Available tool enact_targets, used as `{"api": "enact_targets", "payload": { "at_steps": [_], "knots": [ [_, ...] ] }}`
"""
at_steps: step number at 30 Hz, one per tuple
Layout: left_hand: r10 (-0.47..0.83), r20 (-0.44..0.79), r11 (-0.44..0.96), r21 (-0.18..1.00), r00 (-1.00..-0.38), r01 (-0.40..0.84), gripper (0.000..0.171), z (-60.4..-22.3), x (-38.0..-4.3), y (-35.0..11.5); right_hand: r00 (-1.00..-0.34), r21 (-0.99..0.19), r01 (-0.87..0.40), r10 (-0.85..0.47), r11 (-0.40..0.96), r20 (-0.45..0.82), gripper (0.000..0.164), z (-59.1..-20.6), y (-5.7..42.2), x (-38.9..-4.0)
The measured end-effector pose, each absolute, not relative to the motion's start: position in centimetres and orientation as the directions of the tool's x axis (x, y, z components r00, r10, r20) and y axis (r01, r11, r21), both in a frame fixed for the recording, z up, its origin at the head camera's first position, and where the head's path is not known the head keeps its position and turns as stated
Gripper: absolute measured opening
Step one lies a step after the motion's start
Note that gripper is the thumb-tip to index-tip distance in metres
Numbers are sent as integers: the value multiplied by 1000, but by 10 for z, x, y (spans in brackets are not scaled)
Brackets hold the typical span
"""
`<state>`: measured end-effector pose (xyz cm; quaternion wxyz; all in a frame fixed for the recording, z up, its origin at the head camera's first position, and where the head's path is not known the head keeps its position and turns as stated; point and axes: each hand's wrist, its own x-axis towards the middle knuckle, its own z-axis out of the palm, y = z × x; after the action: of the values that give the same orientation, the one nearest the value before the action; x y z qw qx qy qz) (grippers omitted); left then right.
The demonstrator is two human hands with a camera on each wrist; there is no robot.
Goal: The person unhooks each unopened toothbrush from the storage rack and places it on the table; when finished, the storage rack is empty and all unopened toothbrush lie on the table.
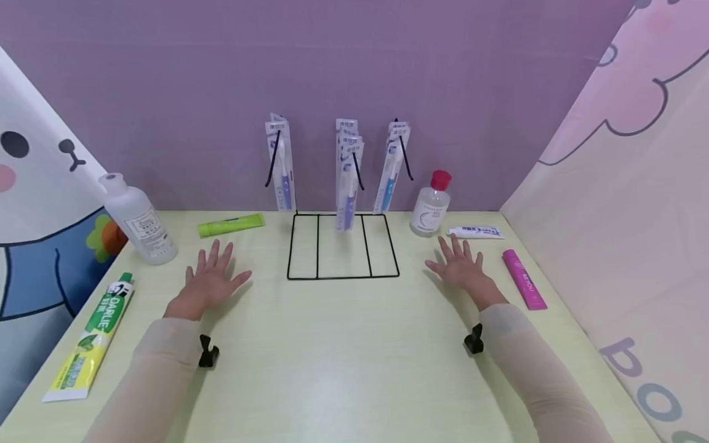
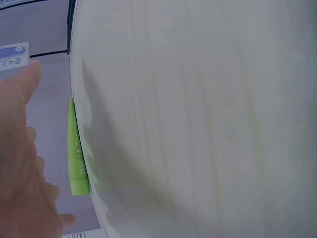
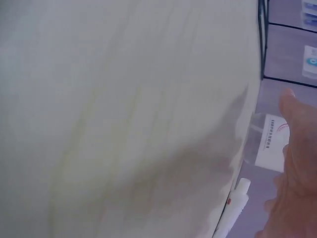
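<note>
From where I stand, the near left corner of the table (image 1: pixel 332 344) carries a large yellow-and-green tube (image 1: pixel 94 338), cap pointing away. It should be the heaviest of the tubes; support it under the middle of the body. At right lies a pink tube (image 1: pixel 523 280), probably light and soft-walled.

Next come the hands. The left hand (image 1: pixel 210 280) is spread, palm down, holding nothing; the right hand (image 1: pixel 458 267) is likewise spread and unloaded. Just beyond the left fingers lies a green tube (image 1: pixel 231 225). Expect low weight and a yielding body: pinch lightly across the width, near the stiffer cap. By the right fingertips lies a white tube (image 1: pixel 476 232), similar in handling; whether the fingertips touch its cap, I cannot tell.

Farther back stand a white bottle (image 1: pixel 141 223), at left, and a clear bottle (image 1: pixel 429 209) with a red cap. Both look smooth and possibly slippery; wrap the fingers around the body, not the cap.

Farthest, packaged toothbrushes (image 1: pixel 349 184) hang from a black wire rack (image 1: pixel 318 246). These should be light; pinch the lower edges.
</note>
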<state>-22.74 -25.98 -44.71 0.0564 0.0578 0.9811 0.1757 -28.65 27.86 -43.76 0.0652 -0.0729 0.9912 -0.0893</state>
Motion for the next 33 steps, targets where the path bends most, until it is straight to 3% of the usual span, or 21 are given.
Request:
{"api": "enact_targets", "payload": {
  "at_steps": [3,8,14,24,33],
  "knots": [
    [141,-29,904,412,-990,117,87,-447,-229,-258,-984,-239,-154,-171,959,-54,76,-432,274,-290],
    [102,67,738,664,-993,120,93,-445,-239,-238,-972,-478,-235,-198,846,128,63,-410,248,-307],
    [80,-33,531,848,-996,15,92,-452,-249,-205,-947,-740,-310,-128,597,293,47,-383,209,-337],
    [70,-118,449,890,-991,-74,85,-470,-260,-176,-940,-887,-310,28,341,339,41,-352,177,-375],
    [157,-86,605,796,-984,27,72,-476,-268,-169,-927,-911,-351,53,216,370,36,-353,168,-382]
  ]
}}
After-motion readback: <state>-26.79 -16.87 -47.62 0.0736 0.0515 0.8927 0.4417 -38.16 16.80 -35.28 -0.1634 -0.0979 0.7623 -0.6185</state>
